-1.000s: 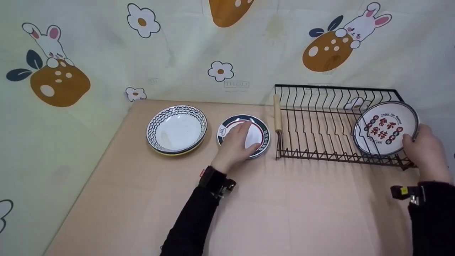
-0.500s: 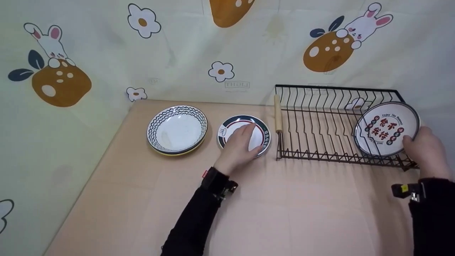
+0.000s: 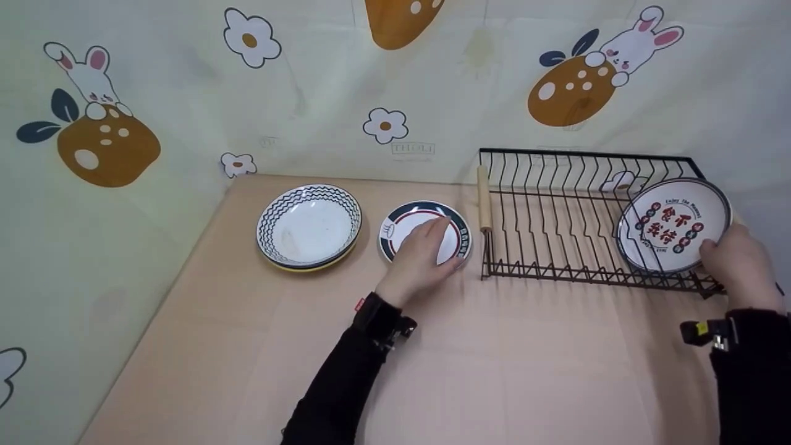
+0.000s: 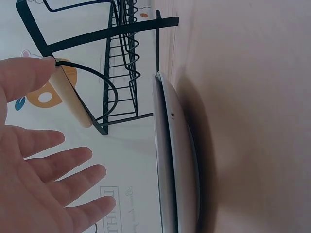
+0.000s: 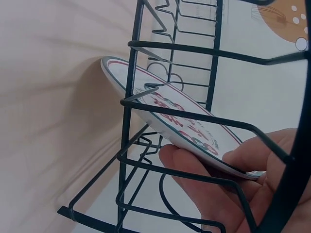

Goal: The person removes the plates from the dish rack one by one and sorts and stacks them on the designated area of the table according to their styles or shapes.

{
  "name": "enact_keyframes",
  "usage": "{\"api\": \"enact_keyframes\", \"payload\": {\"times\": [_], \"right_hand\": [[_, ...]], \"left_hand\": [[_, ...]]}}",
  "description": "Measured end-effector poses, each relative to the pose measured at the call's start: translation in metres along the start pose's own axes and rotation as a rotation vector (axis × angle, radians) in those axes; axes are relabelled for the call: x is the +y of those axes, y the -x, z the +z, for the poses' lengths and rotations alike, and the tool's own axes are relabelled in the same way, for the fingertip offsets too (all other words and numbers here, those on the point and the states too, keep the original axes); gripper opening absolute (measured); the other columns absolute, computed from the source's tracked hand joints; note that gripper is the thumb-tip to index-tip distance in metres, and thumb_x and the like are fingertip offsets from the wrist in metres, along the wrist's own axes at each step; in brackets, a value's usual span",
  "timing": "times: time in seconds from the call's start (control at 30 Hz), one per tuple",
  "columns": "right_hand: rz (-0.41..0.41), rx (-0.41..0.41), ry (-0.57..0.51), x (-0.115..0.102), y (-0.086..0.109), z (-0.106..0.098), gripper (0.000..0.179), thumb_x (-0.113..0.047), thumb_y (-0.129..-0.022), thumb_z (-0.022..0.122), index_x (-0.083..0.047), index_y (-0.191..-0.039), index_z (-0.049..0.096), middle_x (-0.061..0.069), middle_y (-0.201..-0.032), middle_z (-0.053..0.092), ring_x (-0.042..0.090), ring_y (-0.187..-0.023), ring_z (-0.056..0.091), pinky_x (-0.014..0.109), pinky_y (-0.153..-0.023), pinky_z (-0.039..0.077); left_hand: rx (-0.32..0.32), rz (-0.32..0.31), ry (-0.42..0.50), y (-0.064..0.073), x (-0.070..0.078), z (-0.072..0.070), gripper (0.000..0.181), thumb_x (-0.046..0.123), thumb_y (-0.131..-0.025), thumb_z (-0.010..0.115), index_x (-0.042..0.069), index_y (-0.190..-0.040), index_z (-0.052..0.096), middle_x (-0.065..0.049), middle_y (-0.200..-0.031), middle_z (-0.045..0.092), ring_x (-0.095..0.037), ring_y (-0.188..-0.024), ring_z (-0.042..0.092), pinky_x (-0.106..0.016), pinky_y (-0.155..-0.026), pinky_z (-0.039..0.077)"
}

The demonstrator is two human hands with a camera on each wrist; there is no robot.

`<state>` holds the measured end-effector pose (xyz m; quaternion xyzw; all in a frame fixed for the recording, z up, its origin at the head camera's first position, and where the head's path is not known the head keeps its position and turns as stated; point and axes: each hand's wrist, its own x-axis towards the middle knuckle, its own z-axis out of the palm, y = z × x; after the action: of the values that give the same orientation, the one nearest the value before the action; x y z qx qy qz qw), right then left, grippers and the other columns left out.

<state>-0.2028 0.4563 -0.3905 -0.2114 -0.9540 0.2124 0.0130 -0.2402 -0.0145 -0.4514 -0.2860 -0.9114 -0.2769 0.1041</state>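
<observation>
In the head view, my right hand (image 3: 741, 269) pinches the right edge of a white plate (image 3: 673, 225) with red lettering. The plate leans in the right end of a black wire dish rack (image 3: 587, 154). Seen from the right wrist, the thumb lies on its printed face and the fingers (image 5: 189, 174) are beneath. My left hand (image 3: 417, 262) hovers over a small plate (image 3: 405, 228) with a dark blue rim, left of the rack. The left wrist view shows that hand (image 4: 34, 179) with fingers spread, holding nothing, above stacked plates (image 4: 175, 145) seen edge-on.
A white bowl (image 3: 309, 232) with a wavy black border sits on a yellow-edged dish at the left. The rack's wooden handle (image 3: 484, 198) stands close to the small plate's right side. Behind the table (image 3: 469, 371) rises a cloth wall (image 3: 309, 111) printed with rabbits and flowers.
My left hand has shifted slightly right and toward the near edge of the small plate. The right hand keeps its hold on the lettered plate, which stays in the rack.
</observation>
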Motion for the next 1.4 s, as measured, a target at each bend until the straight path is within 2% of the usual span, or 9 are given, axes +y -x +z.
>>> {"api": "enact_keyframes", "payload": {"times": [0.23, 0.73, 0.97, 1.1, 1.23, 1.4], "right_hand": [[0.030, -0.002, -0.002, -0.002, 0.000, 0.001, 0.054, -0.006, -0.096, 0.035, 0.034, -0.131, 0.022, 0.043, -0.100, 0.044, 0.045, -0.079, 0.055, 0.038, -0.049, 0.049], [-0.023, 0.093, -0.012, -0.001, 0.006, 0.001, 0.046, -0.004, -0.093, 0.036, 0.031, -0.124, 0.035, 0.042, -0.098, 0.048, 0.047, -0.077, 0.056, 0.038, -0.047, 0.047], [0.031, 0.147, -0.017, -0.003, 0.014, -0.003, 0.046, -0.006, -0.096, 0.033, 0.028, -0.127, 0.033, 0.044, -0.103, 0.045, 0.051, -0.084, 0.054, 0.045, -0.052, 0.048], [0.050, 0.145, -0.037, -0.003, 0.017, -0.009, 0.048, -0.006, -0.097, 0.033, 0.026, -0.132, 0.031, 0.045, -0.108, 0.044, 0.052, -0.087, 0.053, 0.048, -0.056, 0.049], [0.077, 0.150, -0.077, -0.004, 0.018, -0.012, 0.050, -0.006, -0.098, 0.031, 0.022, -0.139, 0.026, 0.045, -0.115, 0.045, 0.053, -0.092, 0.055, 0.043, -0.052, 0.051], [0.077, 0.213, -0.104, -0.008, 0.023, -0.012, 0.048, -0.005, -0.100, 0.029, 0.020, -0.140, 0.028, 0.047, -0.121, 0.046, 0.056, -0.100, 0.056, 0.037, -0.047, 0.052]], "left_hand": [[0.003, 0.007, 0.001, 0.001, 0.001, 0.000, 0.075, 0.036, -0.089, 0.071, -0.001, -0.147, 0.040, -0.020, -0.141, 0.051, -0.031, -0.133, 0.045, -0.040, -0.113, 0.033], [-0.008, 0.021, 0.008, 0.000, 0.007, 0.001, 0.074, 0.037, -0.090, 0.070, 0.000, -0.147, 0.040, -0.019, -0.141, 0.050, -0.030, -0.133, 0.045, -0.041, -0.113, 0.034], [-0.029, 0.012, 0.012, 0.000, 0.013, 0.000, 0.077, 0.040, -0.091, 0.069, 0.001, -0.149, 0.037, -0.019, -0.146, 0.046, -0.030, -0.136, 0.041, -0.040, -0.115, 0.030], [-0.019, 0.021, 0.021, 0.001, 0.015, 0.000, 0.078, 0.038, -0.090, 0.070, 0.000, -0.149, 0.037, -0.020, -0.146, 0.046, -0.031, -0.137, 0.041, -0.041, -0.115, 0.030], [-0.007, 0.040, 0.023, 0.001, 0.016, 0.000, 0.077, 0.037, -0.090, 0.070, 0.000, -0.149, 0.037, -0.020, -0.146, 0.045, -0.031, -0.137, 0.041, -0.041, -0.115, 0.030], [0.006, 0.068, 0.031, 0.000, 0.017, -0.001, 0.079, 0.038, -0.091, 0.070, 0.000, -0.150, 0.034, -0.021, -0.147, 0.044, -0.032, -0.138, 0.039, -0.041, -0.116, 0.028]]}}
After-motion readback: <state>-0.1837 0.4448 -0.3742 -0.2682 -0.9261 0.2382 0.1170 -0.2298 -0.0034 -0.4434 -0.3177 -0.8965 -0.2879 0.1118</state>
